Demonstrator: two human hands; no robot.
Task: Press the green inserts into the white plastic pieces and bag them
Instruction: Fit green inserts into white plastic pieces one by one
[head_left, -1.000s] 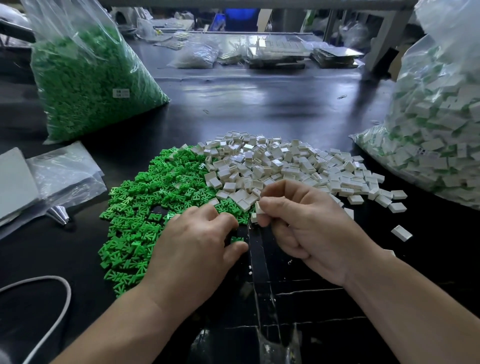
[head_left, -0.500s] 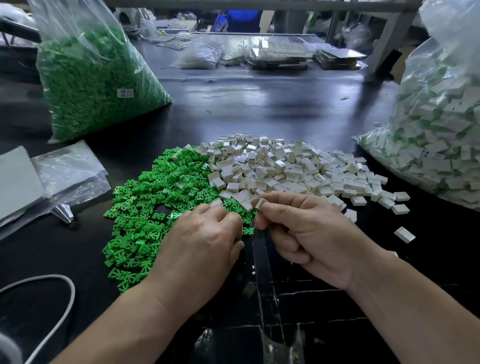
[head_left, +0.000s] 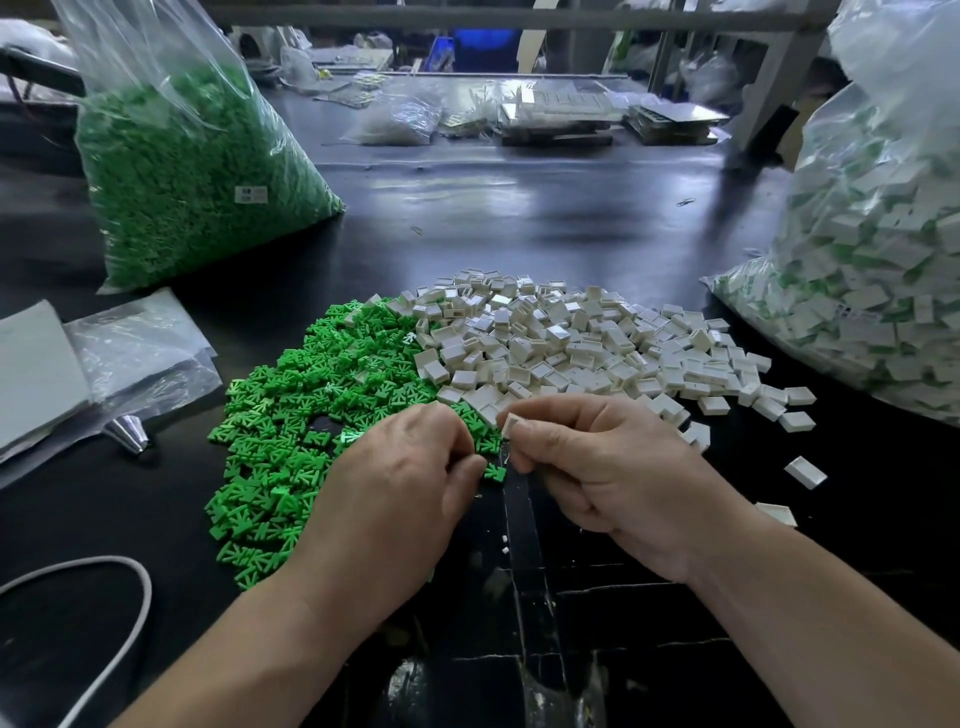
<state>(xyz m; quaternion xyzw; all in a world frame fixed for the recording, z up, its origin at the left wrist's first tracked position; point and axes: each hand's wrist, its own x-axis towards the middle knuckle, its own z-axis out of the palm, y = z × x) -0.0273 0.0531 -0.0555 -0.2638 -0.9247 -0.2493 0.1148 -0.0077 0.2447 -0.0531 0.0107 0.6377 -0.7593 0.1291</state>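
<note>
Right hand (head_left: 613, 467) fingers (head_left: 566, 410) pinch white piece (head_left: 511, 425); left hand (head_left: 400, 488) grasp unclear; bag label (head_left: 251, 195) unreadable

Left grip (head_left: 395, 483), right grip (head_left: 608, 478) bare; forearms (head_left: 249, 639) bare to frame edge

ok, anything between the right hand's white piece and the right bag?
Only the low white pile lies between the piece, pinched in the right hand, and the bag; carried above it, the way looks open.

The black desk (head_left: 519, 223) carries green inserts (head_left: 311, 415) and white plastic pieces (head_left: 571, 343) heaped mid-frame. A green-filled bag (head_left: 182, 171) stands upper left.
</note>
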